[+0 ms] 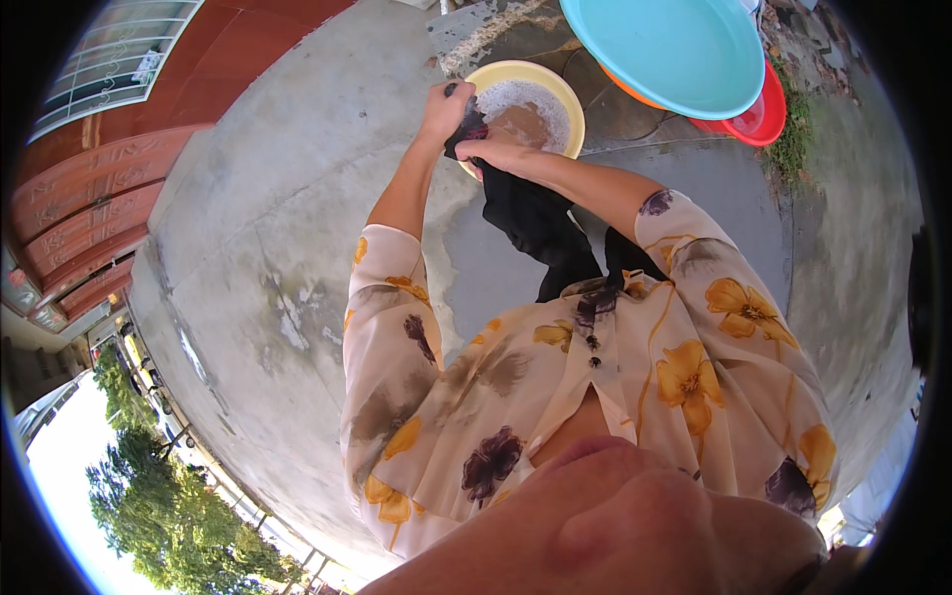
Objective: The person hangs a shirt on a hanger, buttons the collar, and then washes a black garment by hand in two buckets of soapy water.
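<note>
A dark cloth (474, 129) is gripped by both hands over the rim of a yellow basin (555, 89) that holds foamy brownish water. My left hand (446, 104) clutches the upper end of the cloth at the basin's left edge. My right hand (501, 154) grips the cloth just below, at the basin's near rim. Under my arms I see dark trousers (540, 223) and a floral blouse (615, 357).
A large turquoise basin (674, 50) sits over an orange one and a red one (759, 119) at the upper right. Wet concrete ground (278, 248) spreads all around. A red-brown gate (89, 198) stands at the left, weeds (793, 139) at the right.
</note>
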A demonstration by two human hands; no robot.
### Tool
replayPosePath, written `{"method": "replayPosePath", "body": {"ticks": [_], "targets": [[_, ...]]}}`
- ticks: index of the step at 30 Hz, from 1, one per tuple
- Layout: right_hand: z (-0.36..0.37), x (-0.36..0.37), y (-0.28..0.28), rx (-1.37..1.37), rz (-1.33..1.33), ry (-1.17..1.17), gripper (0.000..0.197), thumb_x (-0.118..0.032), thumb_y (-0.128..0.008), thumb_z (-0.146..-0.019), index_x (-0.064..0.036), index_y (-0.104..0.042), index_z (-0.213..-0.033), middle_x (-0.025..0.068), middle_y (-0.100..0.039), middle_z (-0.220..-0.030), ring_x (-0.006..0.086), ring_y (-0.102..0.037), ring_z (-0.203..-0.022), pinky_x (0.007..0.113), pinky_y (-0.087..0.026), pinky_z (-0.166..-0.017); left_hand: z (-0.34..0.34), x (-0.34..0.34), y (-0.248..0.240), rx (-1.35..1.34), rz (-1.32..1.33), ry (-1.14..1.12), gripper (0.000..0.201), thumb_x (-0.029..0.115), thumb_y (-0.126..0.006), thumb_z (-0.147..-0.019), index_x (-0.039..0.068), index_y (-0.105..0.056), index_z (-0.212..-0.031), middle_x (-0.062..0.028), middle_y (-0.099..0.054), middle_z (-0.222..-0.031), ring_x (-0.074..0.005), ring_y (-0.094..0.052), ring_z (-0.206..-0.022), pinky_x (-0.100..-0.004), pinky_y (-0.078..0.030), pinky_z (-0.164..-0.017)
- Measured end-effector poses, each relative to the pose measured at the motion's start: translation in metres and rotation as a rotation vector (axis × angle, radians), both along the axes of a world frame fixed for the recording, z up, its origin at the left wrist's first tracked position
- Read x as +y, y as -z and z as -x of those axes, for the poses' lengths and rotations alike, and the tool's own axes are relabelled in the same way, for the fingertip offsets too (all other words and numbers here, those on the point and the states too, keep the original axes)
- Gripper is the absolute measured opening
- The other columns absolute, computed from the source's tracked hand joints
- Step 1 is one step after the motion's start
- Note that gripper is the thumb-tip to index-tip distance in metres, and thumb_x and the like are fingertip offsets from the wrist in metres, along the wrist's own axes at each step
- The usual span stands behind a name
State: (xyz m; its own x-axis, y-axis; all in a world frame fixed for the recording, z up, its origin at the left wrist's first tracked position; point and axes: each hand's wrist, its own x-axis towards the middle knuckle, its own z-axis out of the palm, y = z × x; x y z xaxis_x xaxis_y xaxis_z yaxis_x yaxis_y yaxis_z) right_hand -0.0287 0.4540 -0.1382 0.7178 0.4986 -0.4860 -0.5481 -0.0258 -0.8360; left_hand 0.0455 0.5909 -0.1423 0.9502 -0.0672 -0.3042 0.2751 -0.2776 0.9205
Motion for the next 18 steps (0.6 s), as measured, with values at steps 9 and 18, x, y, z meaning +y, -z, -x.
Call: {"method": "replayPosePath", "body": {"ticks": [9, 18], "targets": [[0.025, -0.004, 0.044, 0.053, -0.094, 0.099, 0.018, -0.022, -0.074, -0.075, -0.0066, -0.065, -0.07, 0.005, -0.06, -0.062, 0.0166, -0.058, -0.053, 0.033, -0.046, -0.051, 0.02, -0.004, 0.059, -0.009, -0.366, 0.031, 0.034, 0.027, -0.063, -0.083, -0.006, -0.067, -0.08, -0.011, -0.066, -0.07, -0.019, -0.059, -0.064, -0.039, -0.047, -0.063], [0.051, -0.142, 0.065, 0.105, 0.081, -0.039, 0.031, -0.032, -0.081, -0.069, -0.0062, -0.068, -0.079, 0.007, -0.064, -0.067, 0.0182, -0.062, -0.059, 0.033, -0.05, -0.056, 0.078, -0.108, 0.078, 0.026, -0.064, -0.172, 0.053, 0.049, -0.064, -0.095, 0.0, -0.062, -0.114, -0.0083, -0.064, -0.101, -0.0168, -0.061, -0.089, -0.0346, -0.052, -0.079]]}}
